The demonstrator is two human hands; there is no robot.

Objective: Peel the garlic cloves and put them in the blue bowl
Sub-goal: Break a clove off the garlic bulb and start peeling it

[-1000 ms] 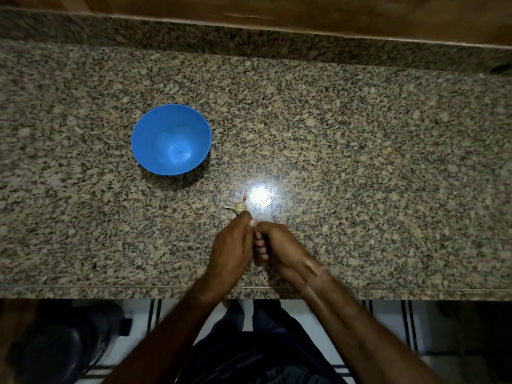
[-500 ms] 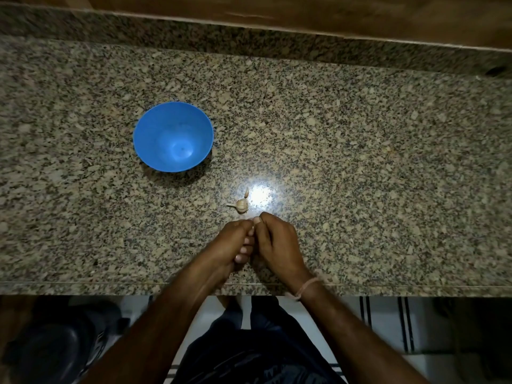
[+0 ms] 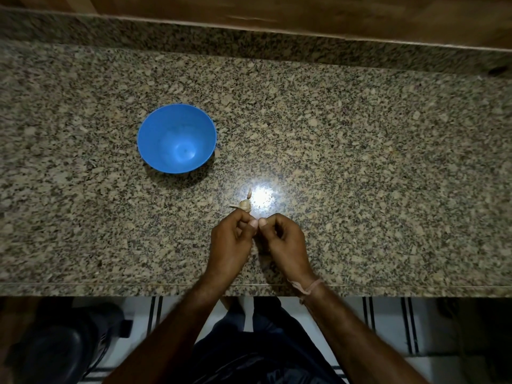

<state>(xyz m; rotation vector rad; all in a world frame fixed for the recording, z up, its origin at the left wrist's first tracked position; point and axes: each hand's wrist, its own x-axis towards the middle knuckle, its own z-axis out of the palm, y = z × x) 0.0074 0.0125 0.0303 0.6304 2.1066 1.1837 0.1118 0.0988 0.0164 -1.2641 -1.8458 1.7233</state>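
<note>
Garlic piece (image 3: 245, 205) lies on the counter (image 3: 360, 162) just beyond the left hand (image 3: 230, 245), well apart from the blue bowl (image 3: 151, 139). The bowl holds nothing, so the task is judged barely begun. Left and right hand (image 3: 285, 242) curl thumb to thumb; whether they pinch a clove cannot be told.

The bowl (image 3: 149, 139) is plain bright blue, and the counter (image 3: 360, 162) has a fine speckled granite pattern of beige, grey and black. The garlic piece (image 3: 245, 205) on it is pale tan, the wristband (image 3: 311, 286) is dull pink, and the floor (image 3: 382, 322) is white with dark stripes.
</note>
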